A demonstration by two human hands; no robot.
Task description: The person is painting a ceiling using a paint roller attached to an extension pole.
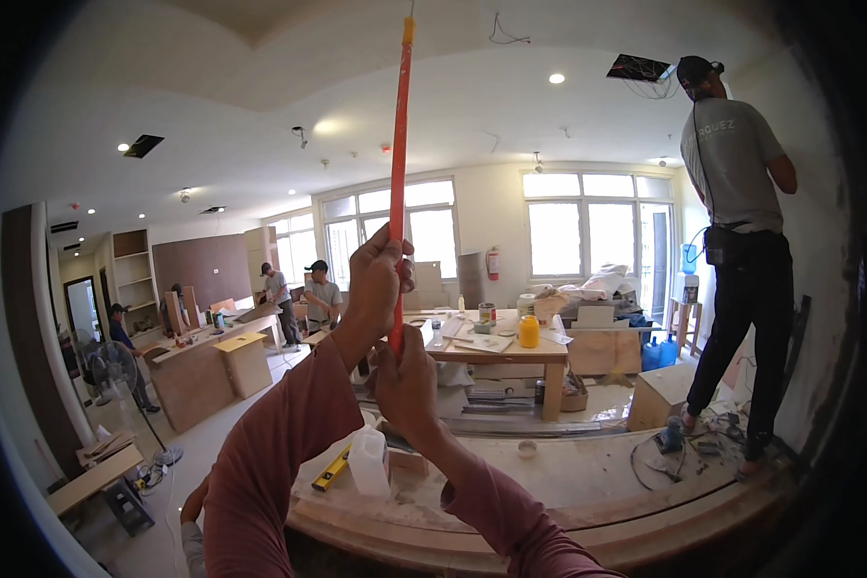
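Note:
Both my hands grip a long red pole [398, 154] that stands almost upright in front of me. A yellow collar [408, 31] sits at its top, with a thin metal rod running on out of the picture. My left hand [376, 279] is closed around the shaft, higher up. Below it, my right hand [407, 383] wraps the lower part, and the pole's bottom end is hidden by that hand. Beneath my arms, a translucent white plastic jug [368, 464] and a yellow spirit level [331, 469] rest on a dusty wooden platform [491, 477].
At right a co-worker [737, 193] stands on the platform beside a power tool [669, 439] and cords. A wooden table [511, 353] holds a yellow container [529, 331] and cans. Further left are a pedestal fan [111, 371], a wooden counter [195, 383] and several other people.

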